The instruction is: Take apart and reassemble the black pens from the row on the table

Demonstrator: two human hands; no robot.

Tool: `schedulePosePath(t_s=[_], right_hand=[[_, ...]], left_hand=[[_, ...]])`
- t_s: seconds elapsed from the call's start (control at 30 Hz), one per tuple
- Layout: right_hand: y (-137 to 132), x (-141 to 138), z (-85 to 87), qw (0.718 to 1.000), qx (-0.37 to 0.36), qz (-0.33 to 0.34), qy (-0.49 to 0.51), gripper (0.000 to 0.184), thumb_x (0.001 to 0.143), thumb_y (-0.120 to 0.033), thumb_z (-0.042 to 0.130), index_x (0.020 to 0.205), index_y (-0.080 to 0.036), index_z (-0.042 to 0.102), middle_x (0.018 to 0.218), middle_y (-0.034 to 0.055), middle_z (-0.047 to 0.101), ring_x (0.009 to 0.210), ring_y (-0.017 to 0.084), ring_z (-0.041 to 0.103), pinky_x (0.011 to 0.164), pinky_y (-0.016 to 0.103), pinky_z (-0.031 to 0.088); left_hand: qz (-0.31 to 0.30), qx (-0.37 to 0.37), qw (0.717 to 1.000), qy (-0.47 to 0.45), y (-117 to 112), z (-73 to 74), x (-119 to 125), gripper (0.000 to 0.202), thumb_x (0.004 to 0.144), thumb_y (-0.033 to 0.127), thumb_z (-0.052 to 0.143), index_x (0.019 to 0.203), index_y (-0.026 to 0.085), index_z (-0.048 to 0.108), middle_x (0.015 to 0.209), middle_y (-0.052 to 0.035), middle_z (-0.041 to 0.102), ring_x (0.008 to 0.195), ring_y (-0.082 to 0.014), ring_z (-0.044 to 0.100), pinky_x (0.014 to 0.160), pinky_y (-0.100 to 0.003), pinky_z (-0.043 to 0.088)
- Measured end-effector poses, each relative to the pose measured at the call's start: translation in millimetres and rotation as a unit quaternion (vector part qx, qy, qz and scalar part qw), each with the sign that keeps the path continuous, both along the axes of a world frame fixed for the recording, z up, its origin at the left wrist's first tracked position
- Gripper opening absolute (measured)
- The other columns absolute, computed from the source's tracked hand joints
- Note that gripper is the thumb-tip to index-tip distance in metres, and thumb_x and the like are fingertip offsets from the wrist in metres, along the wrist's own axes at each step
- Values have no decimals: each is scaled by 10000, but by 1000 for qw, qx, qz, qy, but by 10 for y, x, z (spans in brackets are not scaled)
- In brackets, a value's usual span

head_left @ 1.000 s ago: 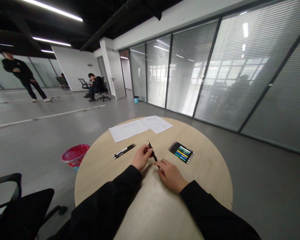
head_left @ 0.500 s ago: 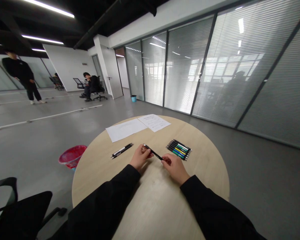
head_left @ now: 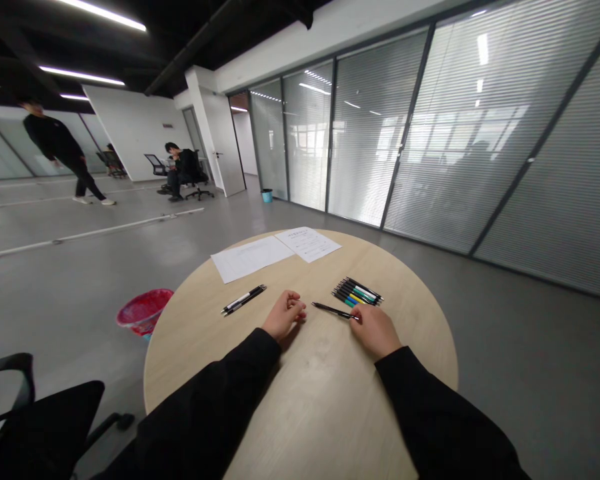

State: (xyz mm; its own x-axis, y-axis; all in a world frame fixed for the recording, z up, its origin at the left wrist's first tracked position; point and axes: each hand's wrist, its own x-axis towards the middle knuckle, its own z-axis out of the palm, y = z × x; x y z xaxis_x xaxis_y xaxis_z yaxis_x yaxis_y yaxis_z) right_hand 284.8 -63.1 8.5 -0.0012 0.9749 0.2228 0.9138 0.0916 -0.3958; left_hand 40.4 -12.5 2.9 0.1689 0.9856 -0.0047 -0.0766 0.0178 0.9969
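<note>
Across the round tabletop [head_left: 305,400], I am seeing the left hand [head_left: 284,315] lying curled and empty after releasing the black pen [head_left: 333,311], which the right hand [head_left: 375,330] alone is pinching by one end beside the row of coloured pens [head_left: 357,293].

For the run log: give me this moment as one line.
left hand: curled on table | right hand: fingers hold black pen | nearby: pen row

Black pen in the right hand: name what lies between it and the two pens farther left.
The left hand, curled on the table, lies between them in the head view.
</note>
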Motion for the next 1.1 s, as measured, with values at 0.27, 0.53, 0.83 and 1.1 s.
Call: schedulePosePath(t_s=[0.27, 0.53, 0.83, 1.1], right_hand=[[-119, 199, -35, 998, 3, -56, -30, 51, 853, -226, 602, 865, -190, 636, 881, 51, 664, 833, 178, 581, 662, 261, 314], [-99, 231, -80, 999, 1, -53, -9, 53, 837, -221, 619, 877, -191, 638, 899, 44, 652, 838, 172, 575, 675, 256, 323], [-65, 257, -97, 997, -17, -75, -9, 119, 811, -296, 634, 772, -183, 637, 836, 52, 644, 775, 166, 556, 631, 253, 294], [-63, 251, -79, 996, -11, -89, -17, 126, 821, -254, 608, 733, -170, 641, 831, 71, 656, 783, 170, 567, 631, 259, 297]], left_hand=[[-19, 12, 1000, 8, 25, -44, -9, 367, 724, 305, 723, 950, 191, 457, 746, 27, 601, 604, -121, 629, 575, -265, 489], [-52, 22, 998, 26, 23, -22, -24, 341, 732, 320, 725, 924, 180, 480, 735, 8, 633, 606, -119, 623, 571, -250, 456], [-59, 24, 997, 46, 36, -22, -29, 325, 712, 325, 727, 894, 173, 505, 708, 10, 630, 615, -120, 610, 586, -251, 435], [-59, 26, 996, 60, 12, 28, -24, 335, 696, 351, 736, 880, 177, 517, 696, 14, 630, 613, -122, 607, 601, -261, 441]])
